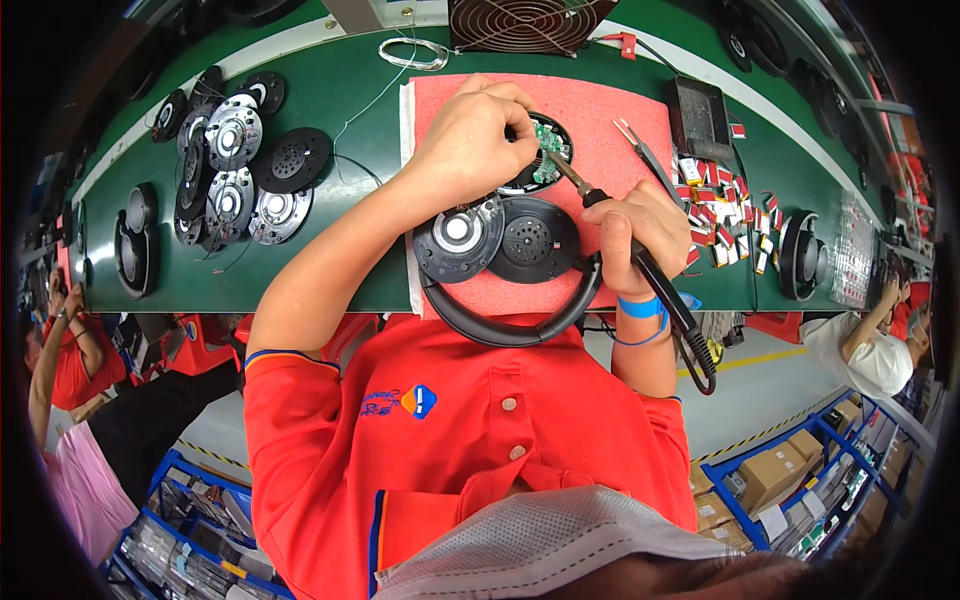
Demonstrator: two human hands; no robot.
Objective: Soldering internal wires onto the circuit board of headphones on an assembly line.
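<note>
My right hand (pixel 645 235) grips a soldering iron (pixel 655 275) by its black handle, with the tip at a green circuit board (pixel 550 150). The board sits inside a round black headphone ear cup. My left hand (pixel 480 135) is closed in a pinch at the board's left side; what its fingers hold is hidden. Below the cup lie a speaker disc with a white centre (pixel 457 232) and a black perforated disc (pixel 528 240). A black headband (pixel 500 328) curves along the near side. All of this rests on a pink foam mat (pixel 610 105).
Tweezers (pixel 645 150) lie at the mat's right, beside a black tray (pixel 700 118) and many small red-and-white battery packs (pixel 715 210). Speaker discs (pixel 235 135) are heaped at left. Headphones (pixel 135 245) stand at left. A wire coil (pixel 415 55) and fan grille (pixel 525 22) are behind.
</note>
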